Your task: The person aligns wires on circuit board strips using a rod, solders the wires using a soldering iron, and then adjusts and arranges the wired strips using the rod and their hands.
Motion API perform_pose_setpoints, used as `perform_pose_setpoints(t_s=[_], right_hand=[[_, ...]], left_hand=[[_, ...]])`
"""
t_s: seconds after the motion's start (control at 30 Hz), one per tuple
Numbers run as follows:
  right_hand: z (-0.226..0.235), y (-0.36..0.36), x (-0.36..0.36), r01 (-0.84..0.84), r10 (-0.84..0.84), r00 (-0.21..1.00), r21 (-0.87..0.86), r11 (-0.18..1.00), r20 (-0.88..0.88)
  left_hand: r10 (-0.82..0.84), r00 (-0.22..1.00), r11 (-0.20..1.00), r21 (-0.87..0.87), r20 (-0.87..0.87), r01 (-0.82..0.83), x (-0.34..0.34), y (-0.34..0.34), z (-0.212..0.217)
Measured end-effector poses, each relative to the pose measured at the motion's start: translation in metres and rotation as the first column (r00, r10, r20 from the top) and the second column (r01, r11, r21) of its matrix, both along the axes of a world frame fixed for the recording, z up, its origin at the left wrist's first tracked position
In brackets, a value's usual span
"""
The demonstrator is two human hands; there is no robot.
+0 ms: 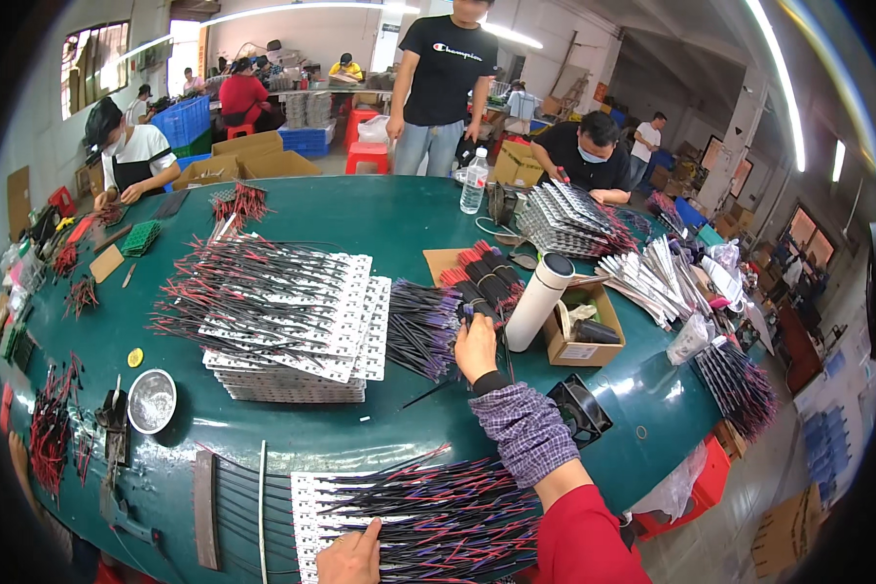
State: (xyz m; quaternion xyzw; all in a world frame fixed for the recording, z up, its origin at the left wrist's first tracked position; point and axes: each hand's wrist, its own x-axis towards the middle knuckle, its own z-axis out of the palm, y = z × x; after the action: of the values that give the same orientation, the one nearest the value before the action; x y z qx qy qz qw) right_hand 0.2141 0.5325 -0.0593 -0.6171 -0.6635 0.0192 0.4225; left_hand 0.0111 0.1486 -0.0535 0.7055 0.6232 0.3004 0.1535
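My left hand (pixel 350 560) rests on the near end of a white board panel (pixel 310 516), one finger stretched out and the others partly cut off by the frame's lower edge. Rows of black, red and purple wires (pixel 448 516) run rightward from that panel. Farther off, my right hand (pixel 476 348) reaches to a loose pile of black wires with purple ends (pixel 420 326), its fingers closed on black wires at the pile's right side. Tied bundles of black wires with red ends (pixel 487 277) lie just beyond it. Left of the pile is a tall stack of wired white panels (pixel 292 311).
A white flask (pixel 540 302) and a cardboard box (pixel 584 326) stand right of my right hand, near a small black fan (pixel 580 409). A metal bowl (pixel 152 401), a wooden strip (pixel 206 511) and a soldering iron (pixel 131 521) lie left. Co-workers sit around the green table (pixel 331 209).
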Motion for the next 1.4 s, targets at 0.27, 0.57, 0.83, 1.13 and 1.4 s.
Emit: perform_pose_setpoints(t_s=[0.27, 0.57, 0.83, 1.13, 1.4], right_hand=[[0.026, -0.056, -0.014, -0.179, 0.192, 0.979, 0.155, 0.972, -0.071], [0.03, -0.084, -0.008, -0.654, 0.647, 0.754, -0.034, 0.756, -0.119], [0.021, -0.112, 0.008, -0.838, 0.916, 0.384, -0.372, 0.399, 0.117], [0.024, -0.119, 0.03, -0.86, 0.954, 0.29, -0.418, 0.294, 0.074], [0.029, -0.131, 0.035, -0.778, 0.791, 0.286, -0.351, 0.521, 0.541]], left_hand=[[0.04, 0.999, 0.997, -0.067, 0.025, -0.038, -0.004, -0.002, 0.001], [-0.008, 0.996, 0.998, 0.057, -0.091, 0.013, -0.005, 0.004, -0.002], [-0.004, 0.997, 0.999, 0.045, -0.074, 0.008, -0.002, 0.001, 0.005], [0.027, 0.999, 0.999, -0.034, 0.037, -0.026, -0.002, 0.0, 0.001], [0.023, 1.0, 0.999, -0.045, 0.014, -0.022, 0.0, 0.0, 0.001]])
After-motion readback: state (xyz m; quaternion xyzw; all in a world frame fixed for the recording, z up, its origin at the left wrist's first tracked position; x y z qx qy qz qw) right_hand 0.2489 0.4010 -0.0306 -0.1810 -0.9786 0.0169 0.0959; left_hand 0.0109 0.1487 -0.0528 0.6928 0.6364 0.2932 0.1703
